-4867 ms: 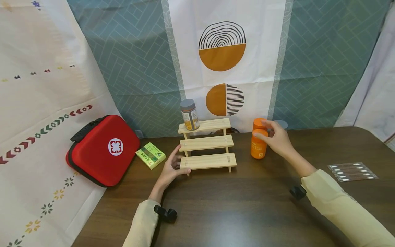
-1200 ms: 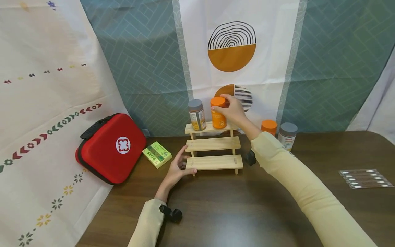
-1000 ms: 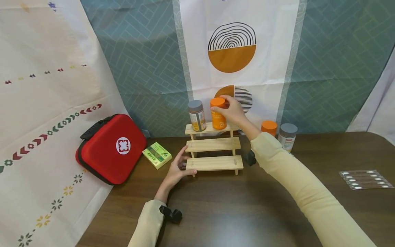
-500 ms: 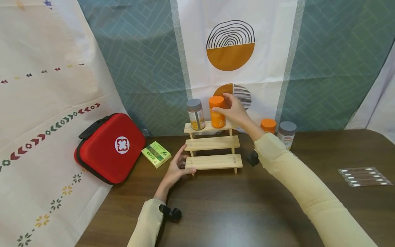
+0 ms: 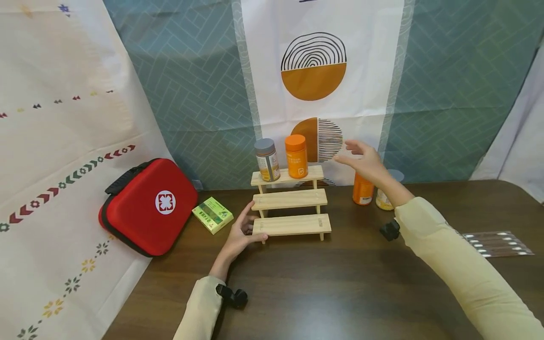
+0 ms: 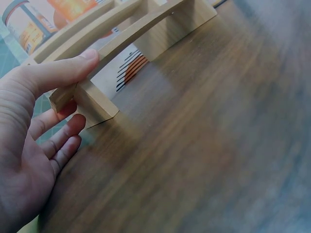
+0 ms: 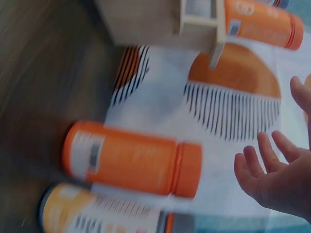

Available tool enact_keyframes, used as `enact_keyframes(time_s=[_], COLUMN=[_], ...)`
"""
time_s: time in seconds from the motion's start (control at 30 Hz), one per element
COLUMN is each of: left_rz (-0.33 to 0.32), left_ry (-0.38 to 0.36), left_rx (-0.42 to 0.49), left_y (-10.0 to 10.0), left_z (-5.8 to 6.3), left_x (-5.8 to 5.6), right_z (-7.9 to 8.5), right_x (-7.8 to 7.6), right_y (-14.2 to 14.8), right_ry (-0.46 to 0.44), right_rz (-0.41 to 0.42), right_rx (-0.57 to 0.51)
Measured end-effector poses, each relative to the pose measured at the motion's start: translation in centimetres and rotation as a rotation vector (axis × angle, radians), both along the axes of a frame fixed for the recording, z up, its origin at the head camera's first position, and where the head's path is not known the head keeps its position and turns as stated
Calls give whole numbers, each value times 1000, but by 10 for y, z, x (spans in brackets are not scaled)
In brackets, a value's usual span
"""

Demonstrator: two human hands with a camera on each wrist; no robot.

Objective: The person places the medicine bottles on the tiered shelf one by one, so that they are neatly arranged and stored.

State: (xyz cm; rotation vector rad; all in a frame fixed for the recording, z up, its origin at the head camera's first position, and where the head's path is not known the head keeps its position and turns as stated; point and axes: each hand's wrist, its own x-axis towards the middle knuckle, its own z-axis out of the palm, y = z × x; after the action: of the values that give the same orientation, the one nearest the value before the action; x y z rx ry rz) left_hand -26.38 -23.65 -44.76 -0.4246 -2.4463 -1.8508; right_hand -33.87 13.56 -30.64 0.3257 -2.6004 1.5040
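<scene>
The left hand [image 5: 235,237] pinches the left end of the lowest step of the rack [image 5: 291,225], thumb on top. The right hand [image 5: 367,165], fingers apart and holding nothing, hangs beyond the top step's right end. Open room separates it from the orange jar [image 5: 297,160], upright just right of that step's middle; a grey-lidded jar [image 5: 268,165] stands close by, nearer the left end. Near the back edge of the table [image 5: 318,293], partly hidden by the right arm, stand a second orange jar [image 5: 363,190] and a second grey-lidded jar [image 5: 384,202]. A box [image 5: 212,215] lies left of the left hand, the case [image 5: 144,217] at the back left corner.
</scene>
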Motion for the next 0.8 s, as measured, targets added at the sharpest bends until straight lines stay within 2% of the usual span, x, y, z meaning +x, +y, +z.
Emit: enact_keyframes(time_s=[0.4, 0.8], left_rz=[-5, -3], left_ry=[-1, 3], left_rx=[-5, 0], left_y=[1, 1], left_z=[-1, 0], left_x=[0, 0], right_z=[-17, -30], right_x=[7, 13], right_y=[50, 87], right_ry=[0, -54], right_rz=[-26, -81], right_rx=[144, 175])
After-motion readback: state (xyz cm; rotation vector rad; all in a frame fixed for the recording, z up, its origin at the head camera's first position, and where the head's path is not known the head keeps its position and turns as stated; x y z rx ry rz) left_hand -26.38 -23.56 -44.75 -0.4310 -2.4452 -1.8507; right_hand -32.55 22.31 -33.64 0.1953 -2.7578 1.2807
